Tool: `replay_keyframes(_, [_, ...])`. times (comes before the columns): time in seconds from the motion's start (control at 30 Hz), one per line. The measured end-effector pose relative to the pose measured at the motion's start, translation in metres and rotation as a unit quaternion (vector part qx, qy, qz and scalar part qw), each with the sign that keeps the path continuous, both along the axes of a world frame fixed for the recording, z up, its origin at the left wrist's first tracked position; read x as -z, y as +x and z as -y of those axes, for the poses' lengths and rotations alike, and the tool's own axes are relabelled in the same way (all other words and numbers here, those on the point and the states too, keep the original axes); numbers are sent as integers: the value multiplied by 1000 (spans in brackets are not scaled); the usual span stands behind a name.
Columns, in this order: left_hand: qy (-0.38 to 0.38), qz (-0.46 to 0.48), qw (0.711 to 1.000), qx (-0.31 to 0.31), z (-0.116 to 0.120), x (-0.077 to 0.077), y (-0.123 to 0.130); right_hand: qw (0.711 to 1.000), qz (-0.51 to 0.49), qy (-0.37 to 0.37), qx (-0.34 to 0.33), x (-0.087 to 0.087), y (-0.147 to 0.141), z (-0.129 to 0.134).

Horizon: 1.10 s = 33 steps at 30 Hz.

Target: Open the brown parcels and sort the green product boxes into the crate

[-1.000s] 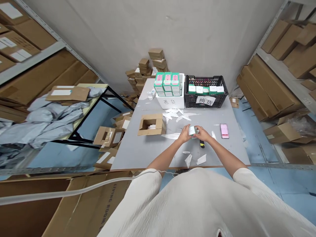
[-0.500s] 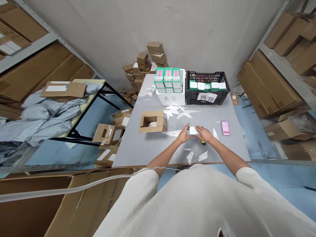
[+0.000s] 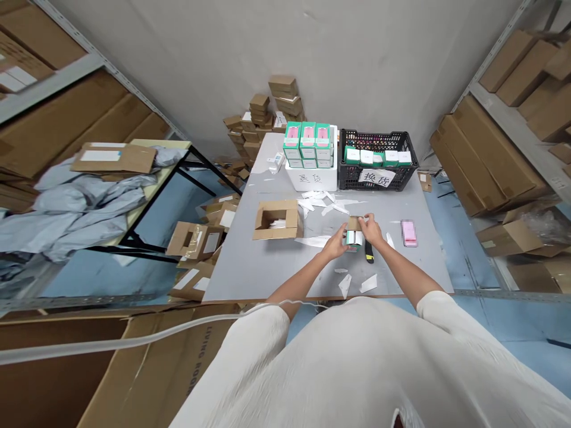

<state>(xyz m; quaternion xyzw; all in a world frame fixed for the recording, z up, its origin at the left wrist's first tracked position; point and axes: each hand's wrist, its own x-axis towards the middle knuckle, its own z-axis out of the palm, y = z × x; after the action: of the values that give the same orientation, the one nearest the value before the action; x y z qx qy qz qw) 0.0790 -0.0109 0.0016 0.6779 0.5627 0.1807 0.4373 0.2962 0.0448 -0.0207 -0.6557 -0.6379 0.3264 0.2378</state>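
A small green and white box (image 3: 354, 239) stands at the middle of the grey table, its top flap (image 3: 355, 223) lifted to show brown cardboard. My left hand (image 3: 335, 242) grips the box's left side. At the upper right, my right hand (image 3: 370, 229) pinches the raised flap. Just right of the box lies a black and yellow utility knife (image 3: 369, 252). Torn white paper scraps (image 3: 368, 283) are scattered nearby. What is inside the box I cannot make out.
An open cardboard box (image 3: 292, 221) is at the left. Behind stand a white bin (image 3: 311, 179) of green boxes and a black crate (image 3: 404, 178) with more. A pink phone-shaped item (image 3: 408, 233) lies right. A pale cable (image 3: 178, 327) crosses in front.
The small box's top flap has been opened upward. My right hand has moved up and to the right with it, uncovering more of the knife. My left hand stays at the box.
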Motion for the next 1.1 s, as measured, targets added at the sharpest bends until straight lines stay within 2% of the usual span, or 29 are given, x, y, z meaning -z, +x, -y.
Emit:
replay_keyframes(0.07, [11,-8,1000,11,-1,1,1,1000,10,13,10,6,-1,-2])
replay_keyframes(0.13, [31,-36,999,23,-3,3,2,998,37,44,-9,10,-1,0])
replay_keyframes(0.3, [92,-91,989,66,-7,0,8,985,70,95,-127,5,-1,18])
replay_keyframes(0.37, [105,-87,986,96,-8,-2,9,982,79,91,-146,0,-4,26])
replay_keyframes(0.53, [120,-126,978,119,-14,-8,9,983,94,43,-155,-8,-10,36])
replay_keyframes(0.63, [122,-149,973,126,-16,-9,8,988,44,25,-143,-6,-8,34])
replay_keyframes(0.73, [130,-167,969,125,-17,-10,7,990,-21,44,-131,-4,1,32])
replay_keyframes(0.8, [142,-159,968,132,-18,-11,7,989,-30,77,-125,-4,11,33])
replay_keyframes(0.97, [124,-132,968,172,-20,-13,9,988,42,108,-106,1,26,43])
replay_keyframes(1.1, [128,-122,968,180,-22,-10,8,984,46,99,-138,4,23,44])
